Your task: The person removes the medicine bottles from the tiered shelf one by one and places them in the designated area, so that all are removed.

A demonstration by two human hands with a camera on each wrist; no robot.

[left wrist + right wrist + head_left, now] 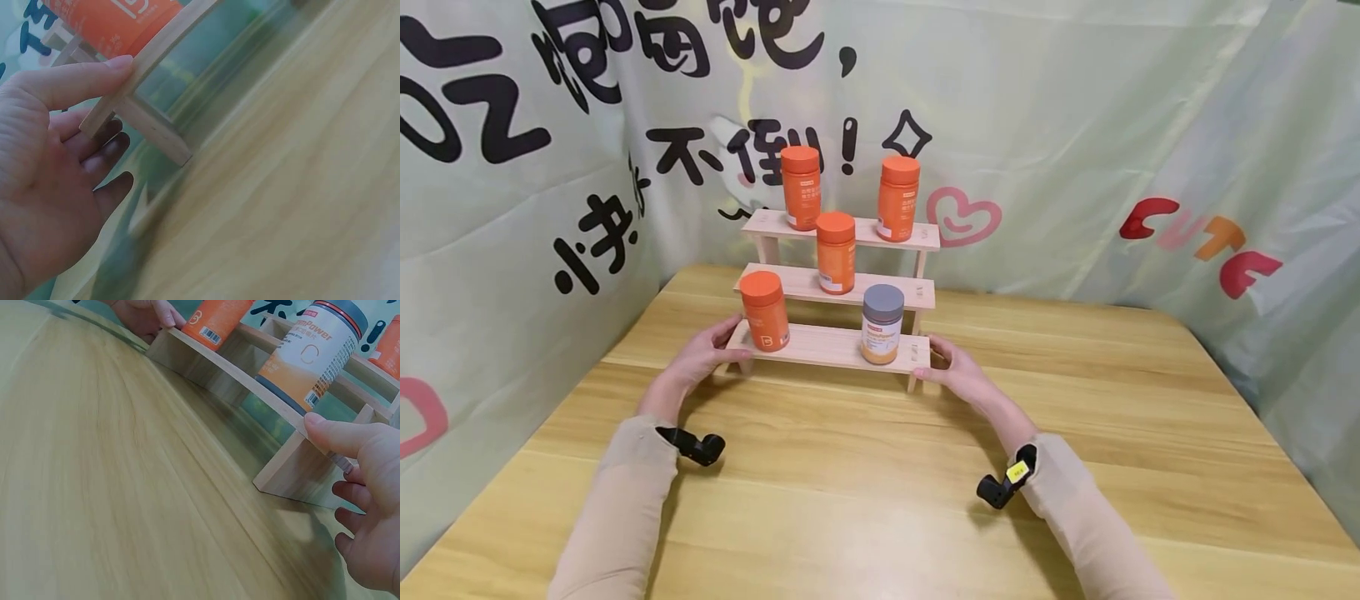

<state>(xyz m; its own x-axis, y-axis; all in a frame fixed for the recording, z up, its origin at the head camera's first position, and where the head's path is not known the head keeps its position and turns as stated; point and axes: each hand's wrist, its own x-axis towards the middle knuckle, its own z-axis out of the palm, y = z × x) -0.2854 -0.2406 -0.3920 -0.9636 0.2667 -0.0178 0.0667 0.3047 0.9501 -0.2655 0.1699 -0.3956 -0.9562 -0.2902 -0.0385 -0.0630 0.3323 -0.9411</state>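
A three-tier pale wooden stand (820, 343) stands on the table in the head view. My left hand (702, 353) grips the left end of its lowest shelf, thumb at the front edge and fingers curled beneath, as the left wrist view shows. At the opposite end, my right hand (957, 372) pinches the shelf between thumb (331, 432) and fingers. Near my left hand on this shelf is an orange bottle (765, 312); a grey-lidded bottle (882, 329) with a white and orange label stands near my right.
One orange bottle (836, 254) stands on the middle shelf, and two more, a left one (801, 187) and a right one (898, 200), on the top shelf. Behind the wood-grain table (820, 500) hangs a printed curtain (1060, 125), which also runs along the left side.
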